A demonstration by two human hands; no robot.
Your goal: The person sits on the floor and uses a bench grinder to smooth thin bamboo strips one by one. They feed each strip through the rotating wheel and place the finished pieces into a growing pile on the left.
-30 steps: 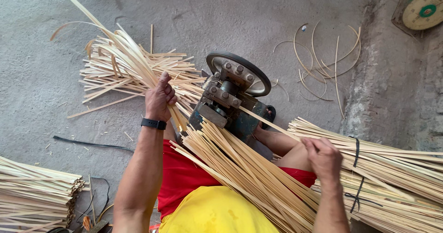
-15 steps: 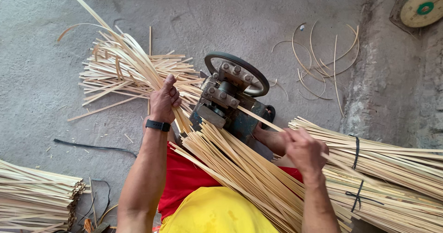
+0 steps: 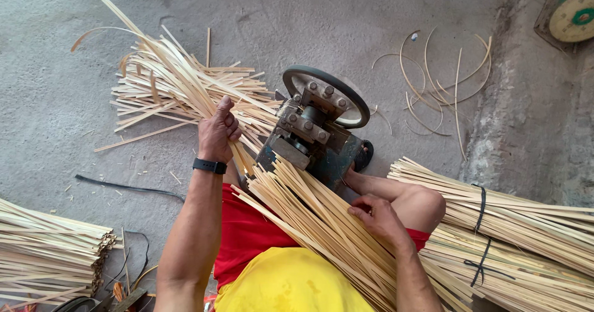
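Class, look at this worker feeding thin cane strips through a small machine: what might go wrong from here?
The left hand grips strips right beside the machine, so fingers might get nicked or pulled in. The right hand rests on a loose bundle across the lap, which could slide off or give splinters.

Single head-worn view, looking steeply down, close over lap, machine (image 3: 318, 126), floor (image 3: 55, 102)

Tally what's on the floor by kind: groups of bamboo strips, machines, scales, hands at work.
Bamboo strip groups: 5 (loose pile, lap bundle, tied bundles, stack, curled scraps)
Splitting machine: 1
Weighing scale: 1
Hands: 2 (left hand, right hand)
Total: 9
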